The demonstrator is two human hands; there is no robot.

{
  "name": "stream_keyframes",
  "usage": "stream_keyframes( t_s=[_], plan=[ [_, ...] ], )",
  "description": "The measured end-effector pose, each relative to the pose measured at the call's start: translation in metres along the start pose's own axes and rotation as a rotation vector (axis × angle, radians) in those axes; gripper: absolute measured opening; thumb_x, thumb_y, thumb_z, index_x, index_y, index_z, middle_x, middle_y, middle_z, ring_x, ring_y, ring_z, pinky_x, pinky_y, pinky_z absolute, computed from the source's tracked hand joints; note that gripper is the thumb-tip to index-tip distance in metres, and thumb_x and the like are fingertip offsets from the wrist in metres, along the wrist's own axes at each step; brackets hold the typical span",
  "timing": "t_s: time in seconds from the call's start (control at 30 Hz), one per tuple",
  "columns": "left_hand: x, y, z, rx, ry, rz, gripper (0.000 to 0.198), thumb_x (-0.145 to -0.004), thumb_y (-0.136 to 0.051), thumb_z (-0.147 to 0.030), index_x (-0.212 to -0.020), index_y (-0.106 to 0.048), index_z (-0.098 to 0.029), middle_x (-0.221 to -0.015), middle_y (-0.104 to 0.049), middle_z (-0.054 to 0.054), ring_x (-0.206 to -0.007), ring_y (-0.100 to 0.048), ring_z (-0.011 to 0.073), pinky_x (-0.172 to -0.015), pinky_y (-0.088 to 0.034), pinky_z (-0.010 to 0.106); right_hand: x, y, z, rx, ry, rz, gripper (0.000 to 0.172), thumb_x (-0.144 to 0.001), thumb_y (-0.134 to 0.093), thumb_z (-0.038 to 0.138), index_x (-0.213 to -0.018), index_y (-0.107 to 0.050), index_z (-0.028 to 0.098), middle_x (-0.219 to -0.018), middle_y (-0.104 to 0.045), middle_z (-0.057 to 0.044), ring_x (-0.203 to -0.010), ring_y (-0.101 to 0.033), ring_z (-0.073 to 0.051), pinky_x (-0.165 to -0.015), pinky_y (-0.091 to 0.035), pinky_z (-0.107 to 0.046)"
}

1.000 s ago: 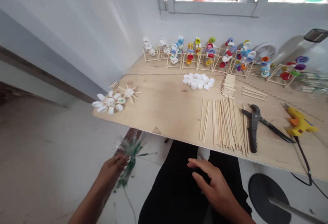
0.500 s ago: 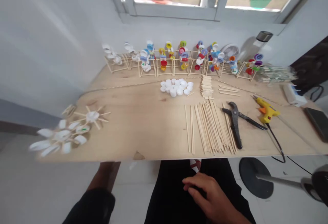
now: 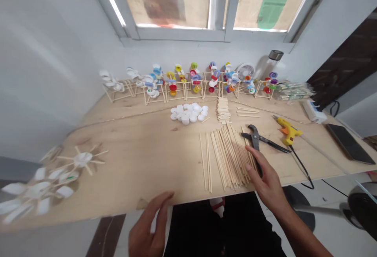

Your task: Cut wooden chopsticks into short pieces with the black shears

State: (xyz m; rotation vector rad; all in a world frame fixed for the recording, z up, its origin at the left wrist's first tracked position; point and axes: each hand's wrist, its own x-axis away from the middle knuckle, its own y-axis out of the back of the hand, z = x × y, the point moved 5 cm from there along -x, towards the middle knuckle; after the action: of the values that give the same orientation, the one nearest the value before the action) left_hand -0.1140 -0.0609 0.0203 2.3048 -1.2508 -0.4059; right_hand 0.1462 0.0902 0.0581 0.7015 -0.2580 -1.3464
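Has long sticks (image 3: 228, 157) side by side just right of the frame's centre, with short sticks (image 3: 223, 110) stacked above, seemingly sorted by length. Keeps white caps (image 3: 190, 112) heaped near the middle, probably to avoid mixing with the wood. Has pliers (image 3: 255, 134) and a glue gun (image 3: 290, 130) farther right, likely for easy reach. Holds the right hand (image 3: 266, 180) at the pliers' lower handle, fingers parted; cannot tell about contact. Holds the left hand (image 3: 147, 229) at lower centre-left by the edge of the surface (image 3: 147, 151), thumb apart from fingers, with nothing visible in hold. Compared with half a second ago, brings both hands up from below the edge, leaving sticks, caps and tools in the same arrangement
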Motion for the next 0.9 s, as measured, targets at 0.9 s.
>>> stream_keyframes(
  t_s=[0.9],
  plan=[
    [-0.061,-0.125,-0.082,-0.279,-0.55,0.182,0.035,-0.083,-0.043,-0.018,-0.116,-0.051,-0.017,-0.119,-0.058,0.013,-0.111,-0.052,0.0251,-0.088,-0.042,0.045,-0.049,-0.035,-0.016,0.136,0.016,0.101,0.032,-0.082,-0.049,0.029,-0.111,-0.06,0.024,-0.121,-0.057,-0.007,-0.122,-0.041,-0.026,-0.101,-0.025,-0.051]
  ],
)
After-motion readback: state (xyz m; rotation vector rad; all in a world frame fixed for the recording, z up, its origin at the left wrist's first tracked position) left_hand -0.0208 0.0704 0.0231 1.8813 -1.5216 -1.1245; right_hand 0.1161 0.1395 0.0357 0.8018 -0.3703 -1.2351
